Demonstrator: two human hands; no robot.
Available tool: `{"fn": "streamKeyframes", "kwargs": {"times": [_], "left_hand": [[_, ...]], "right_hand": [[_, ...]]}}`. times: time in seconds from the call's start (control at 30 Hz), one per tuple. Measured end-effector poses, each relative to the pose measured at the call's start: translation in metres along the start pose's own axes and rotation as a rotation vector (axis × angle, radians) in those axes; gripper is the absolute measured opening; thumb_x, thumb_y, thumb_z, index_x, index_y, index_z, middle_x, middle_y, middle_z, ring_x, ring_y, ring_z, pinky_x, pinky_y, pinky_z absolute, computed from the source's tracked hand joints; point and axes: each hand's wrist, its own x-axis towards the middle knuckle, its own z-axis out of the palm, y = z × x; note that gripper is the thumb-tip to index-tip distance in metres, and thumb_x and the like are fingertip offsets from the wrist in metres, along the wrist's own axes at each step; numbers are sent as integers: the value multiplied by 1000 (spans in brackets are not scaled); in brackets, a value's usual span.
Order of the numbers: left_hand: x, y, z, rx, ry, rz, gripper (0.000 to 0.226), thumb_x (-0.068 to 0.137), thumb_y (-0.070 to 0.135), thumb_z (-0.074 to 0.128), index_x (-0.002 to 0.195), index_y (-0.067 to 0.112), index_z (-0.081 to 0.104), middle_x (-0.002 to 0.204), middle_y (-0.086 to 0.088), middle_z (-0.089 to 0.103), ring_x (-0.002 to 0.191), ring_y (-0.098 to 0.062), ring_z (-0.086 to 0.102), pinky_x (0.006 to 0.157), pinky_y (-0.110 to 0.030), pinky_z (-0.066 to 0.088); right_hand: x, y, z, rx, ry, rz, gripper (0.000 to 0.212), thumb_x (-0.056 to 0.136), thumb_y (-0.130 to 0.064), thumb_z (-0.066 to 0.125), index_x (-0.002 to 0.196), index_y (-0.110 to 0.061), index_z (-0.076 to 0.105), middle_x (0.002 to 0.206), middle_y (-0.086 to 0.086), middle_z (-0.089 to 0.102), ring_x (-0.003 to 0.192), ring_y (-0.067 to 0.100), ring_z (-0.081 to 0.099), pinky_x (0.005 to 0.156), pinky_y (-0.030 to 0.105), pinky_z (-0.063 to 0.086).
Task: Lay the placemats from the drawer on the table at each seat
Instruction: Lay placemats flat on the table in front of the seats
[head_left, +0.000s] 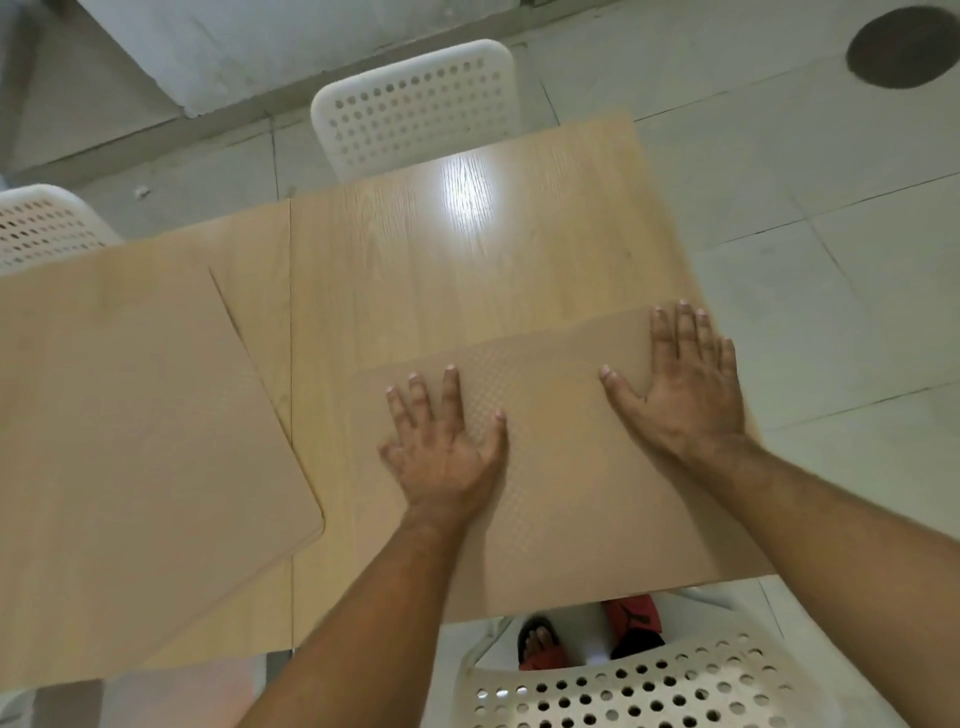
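A tan woven placemat (561, 467) lies flat at the near right end of the light wooden table (415, 249). My left hand (447, 447) presses on its left part with fingers spread and straight. My right hand (685, 384) lies flat on its far right corner, fingers straight. A second tan placemat (135, 426) lies on the left half of the table, turned slightly askew, with neither hand near it.
A white perforated chair (421, 104) stands at the table's far side, another (41, 223) at the far left, and a third (649, 686) right below me. Red sandals (634, 618) show on the tiled floor under the table edge.
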Motion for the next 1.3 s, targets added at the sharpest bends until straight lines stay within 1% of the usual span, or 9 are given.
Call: {"fn": "streamKeyframes", "kwargs": {"times": [0.23, 0.33, 0.5, 0.7, 0.93, 1.03, 1.17, 1.23, 1.3], "left_hand": [[1, 4, -4, -43, -9, -7, 82, 89, 79, 21, 156, 43, -9, 168, 0, -13, 153, -26, -17, 117, -64, 8], [-8, 4, -17, -100, 11, -14, 82, 91, 76, 27, 157, 40, -4, 168, -2, -7, 154, -26, -8, 118, -61, 12], [-61, -26, -34, -174, 136, -108, 74, 94, 69, 32, 156, 33, 18, 166, -3, 10, 152, -25, 8, 116, -57, 21], [-128, -117, -41, -168, 198, -238, 65, 94, 61, 35, 149, 27, 34, 160, -6, 25, 147, -29, 21, 109, -56, 35], [-160, -252, -61, -123, 141, -335, 64, 95, 48, 46, 152, 23, 30, 163, -9, 15, 150, -30, 12, 109, -54, 34], [-153, -311, -75, -63, 65, -322, 66, 97, 43, 47, 156, 24, 23, 167, -11, 5, 153, -32, 5, 113, -54, 28], [-134, -377, -87, -28, -113, -287, 72, 98, 47, 52, 158, 30, 16, 168, -6, 0, 154, -31, 0, 115, -58, 21], [-126, -399, -90, -44, -178, -227, 73, 97, 47, 56, 157, 32, 18, 168, -3, 3, 154, -29, 4, 116, -57, 21], [-118, -412, -93, -24, -173, -157, 72, 95, 45, 61, 155, 32, 25, 167, -4, 12, 151, -29, 16, 113, -52, 28]], "right_hand": [[1, -4, -13, 6, 0, -33, 103, 84, -82, 15, 160, -13, 5, 167, 14, -1, 154, 28, -4, 124, 45, 1], [-13, -42, -23, 53, -10, -233, 98, 85, -78, 17, 159, -15, 5, 167, 14, 0, 154, 27, -3, 124, 43, 0], [-70, -126, -24, 125, -173, -510, 86, 91, -69, 25, 160, -21, 7, 168, 11, 3, 154, 26, 1, 124, 41, 5], [-139, -212, -8, 51, -293, -682, 74, 98, -60, 28, 159, -25, 6, 167, 9, 8, 154, 26, 3, 124, 42, 7], [-208, -312, 23, -29, -330, -734, 69, 99, -55, 34, 157, -22, 18, 165, 12, 19, 152, 28, 14, 121, 43, 14], [-229, -345, 38, -44, -335, -702, 68, 99, -54, 35, 157, -22, 20, 164, 12, 20, 152, 29, 15, 122, 42, 16], [-246, -376, 54, -82, -338, -718, 66, 99, -51, 36, 157, -22, 21, 164, 13, 20, 152, 29, 15, 122, 41, 15], [-252, -387, 62, -84, -334, -729, 65, 99, -50, 37, 156, -22, 22, 164, 13, 21, 152, 29, 15, 122, 40, 14], [-255, -396, 67, -97, -335, -741, 64, 99, -50, 38, 155, -23, 23, 164, 12, 22, 152, 29, 16, 122, 40, 14]]}}
